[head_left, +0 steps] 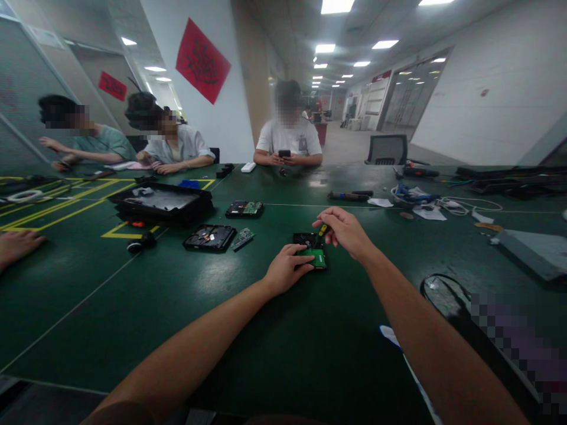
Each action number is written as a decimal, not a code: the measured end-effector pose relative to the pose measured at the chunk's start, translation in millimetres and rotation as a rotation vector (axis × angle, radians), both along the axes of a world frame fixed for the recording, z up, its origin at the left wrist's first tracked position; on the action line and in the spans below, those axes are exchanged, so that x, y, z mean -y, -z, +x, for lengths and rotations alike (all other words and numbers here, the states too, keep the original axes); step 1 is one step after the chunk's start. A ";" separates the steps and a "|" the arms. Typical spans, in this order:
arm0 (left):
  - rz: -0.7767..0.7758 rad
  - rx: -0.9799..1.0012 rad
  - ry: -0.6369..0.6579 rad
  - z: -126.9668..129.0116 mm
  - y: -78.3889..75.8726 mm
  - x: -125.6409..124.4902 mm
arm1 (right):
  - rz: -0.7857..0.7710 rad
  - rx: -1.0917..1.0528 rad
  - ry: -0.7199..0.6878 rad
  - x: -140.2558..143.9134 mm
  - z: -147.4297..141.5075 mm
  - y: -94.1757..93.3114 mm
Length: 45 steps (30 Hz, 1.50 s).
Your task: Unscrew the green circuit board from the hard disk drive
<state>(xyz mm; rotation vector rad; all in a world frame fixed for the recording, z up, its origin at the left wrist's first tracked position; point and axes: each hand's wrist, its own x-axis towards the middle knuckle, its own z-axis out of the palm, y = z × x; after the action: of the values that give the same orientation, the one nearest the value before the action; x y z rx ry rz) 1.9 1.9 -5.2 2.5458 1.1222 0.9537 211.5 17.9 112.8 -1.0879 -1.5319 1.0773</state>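
A black hard drive (305, 241) with a green circuit board (317, 257) lies on the dark green table (221, 319) in front of me. My left hand (284, 270) rests on the drive's near left side, fingers on the green board. My right hand (345, 229) hovers over the drive's far right corner, gripping a small screwdriver with a yellow and black handle (323, 229) pointed down at the drive.
Another opened drive (209, 237) with a loose board (243, 238), a third drive (244, 208) and a black tray (162, 202) lie to the left. Cables and tools (416, 198) are at the right. Three people sit across the table. Another person's hand (18, 243) rests at the left edge.
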 end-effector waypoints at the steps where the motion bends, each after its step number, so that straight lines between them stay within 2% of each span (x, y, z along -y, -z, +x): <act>1: 0.003 -0.001 -0.001 0.0 0.2 0.0 | -0.006 -0.013 -0.027 0.4 -0.8 -0.1; 7: 0.000 -0.013 -0.001 -0.1 -0.3 0.6 | -0.016 -0.096 -0.079 -2.6 -1.7 2.9; 12: -0.009 -0.009 0.000 -0.1 -2.0 1.4 | 0.075 0.058 0.021 -5.0 1.9 4.5; 15: -0.018 -0.012 0.000 -0.4 -2.7 1.6 | 0.065 0.074 0.067 -4.7 3.1 4.0; 23: 0.001 -0.032 0.002 -0.1 -2.8 1.6 | -0.018 -0.041 -0.095 -1.6 -1.3 1.5; 26: 0.016 -0.027 0.003 0.2 -1.2 0.8 | -0.026 -0.075 -0.096 -2.2 -0.9 1.4; 30: 0.022 -0.024 0.003 -0.1 0.0 -0.3 | 0.062 0.048 -0.022 -4.3 2.9 2.2; 34: 0.011 -0.032 0.002 -0.4 -2.6 0.6 | 0.074 0.076 0.017 -5.3 3.8 3.8; 45: -0.005 -0.022 0.000 -0.7 -4.1 2.6 | -0.003 -0.032 -0.119 -0.2 2.3 -1.7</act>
<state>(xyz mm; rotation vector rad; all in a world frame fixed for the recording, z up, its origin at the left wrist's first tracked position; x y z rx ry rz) 1.2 -0.7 -1.1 2.5583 1.1296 0.9231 213.8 18.1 114.4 -0.9870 -1.5859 1.1728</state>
